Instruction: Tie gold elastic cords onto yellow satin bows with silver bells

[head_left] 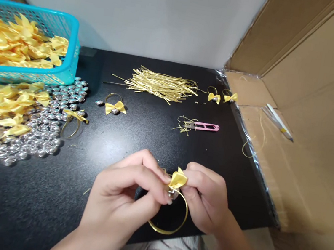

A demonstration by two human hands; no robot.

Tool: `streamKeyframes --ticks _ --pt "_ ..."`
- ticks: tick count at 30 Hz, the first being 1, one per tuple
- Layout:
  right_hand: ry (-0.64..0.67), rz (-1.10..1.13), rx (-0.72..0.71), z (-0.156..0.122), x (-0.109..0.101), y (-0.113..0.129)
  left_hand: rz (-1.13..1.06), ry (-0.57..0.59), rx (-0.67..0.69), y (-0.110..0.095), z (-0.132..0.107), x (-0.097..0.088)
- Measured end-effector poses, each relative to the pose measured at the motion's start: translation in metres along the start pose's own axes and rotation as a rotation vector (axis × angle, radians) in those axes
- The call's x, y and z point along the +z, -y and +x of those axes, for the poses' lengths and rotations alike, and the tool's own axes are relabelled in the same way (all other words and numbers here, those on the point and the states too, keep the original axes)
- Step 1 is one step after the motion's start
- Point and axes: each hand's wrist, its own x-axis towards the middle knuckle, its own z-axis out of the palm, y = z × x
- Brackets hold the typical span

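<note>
Near the table's front edge, my left hand pinches a yellow ribbon bow from its left side, thumb and fingers pressed together. A silver bead shows just under the bow, partly covered by my left fingertips. From it a gold cord loop hangs down between my hands. My right hand is closed at the bow's right side, its fingertips touching the ribbon. What exactly lies between the right fingers is hidden.
At the left stands a blue basket of yellow bows, with loose bows and silver beads before it. Gold cords lie at the back. Pink thread snips, finished bows and a pen are about. Cardboard borders the right.
</note>
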Motion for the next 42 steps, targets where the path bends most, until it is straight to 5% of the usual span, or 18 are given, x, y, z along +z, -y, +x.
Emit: streamKeyframes --ticks 13,26,42 --pt "0.010 -0.062 -0.021 0.001 -0.001 -0.002 -0.498 0.086 -0.397 0.014 0.000 -0.001" --pt "0.038 -0.038 -0.089 -0.001 -0.002 0.001 -0.299 0.155 -0.204 0.010 -0.002 -0.010" --pt "0.078 -0.159 -0.145 -0.001 -0.006 0.004 -0.346 0.098 -0.252 0.012 -0.004 -0.008"
